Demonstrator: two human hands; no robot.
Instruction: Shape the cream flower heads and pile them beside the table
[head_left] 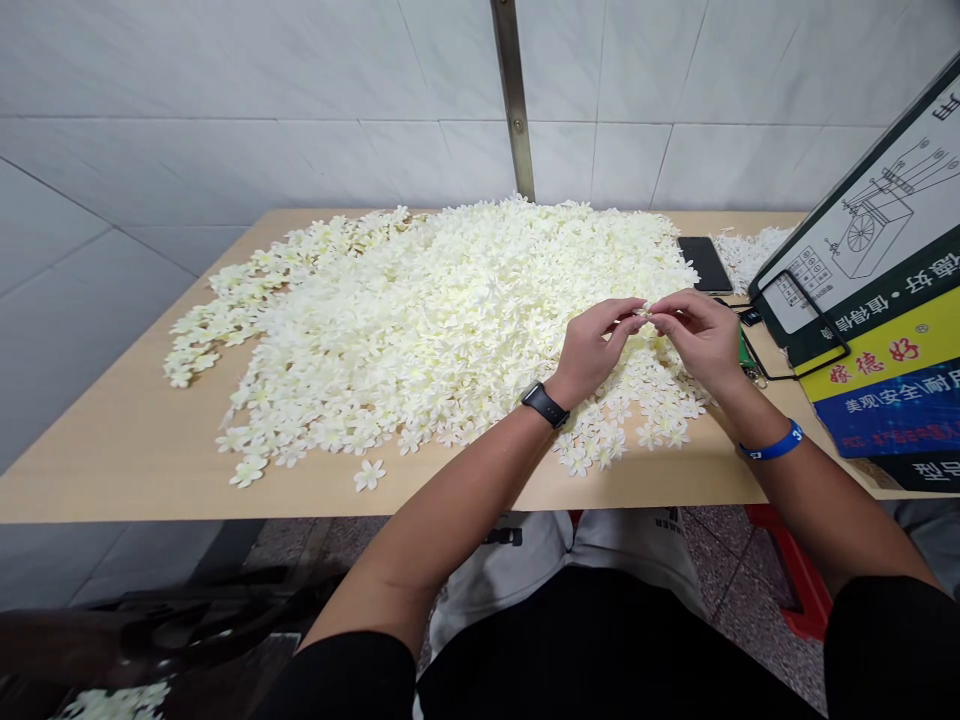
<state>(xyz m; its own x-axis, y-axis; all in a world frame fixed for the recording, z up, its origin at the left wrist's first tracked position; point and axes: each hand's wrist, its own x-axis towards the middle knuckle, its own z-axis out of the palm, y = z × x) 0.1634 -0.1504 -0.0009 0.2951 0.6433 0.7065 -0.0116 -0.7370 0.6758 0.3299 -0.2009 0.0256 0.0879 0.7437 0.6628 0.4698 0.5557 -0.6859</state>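
White fabric-like flower (646, 313) is being pinched between the fingertips of both hands, left hand (596, 345) and right hand (697, 335) meeting just above the near right part of the pile (450, 310). Both hands are closing on this single flower. It is likely handling as very light, soft and easily creased, so gripping at the petal edges or centre seems advisable. A phone (705, 263) is lying just beyond the right hand, and a box (877, 330) is standing to its right.
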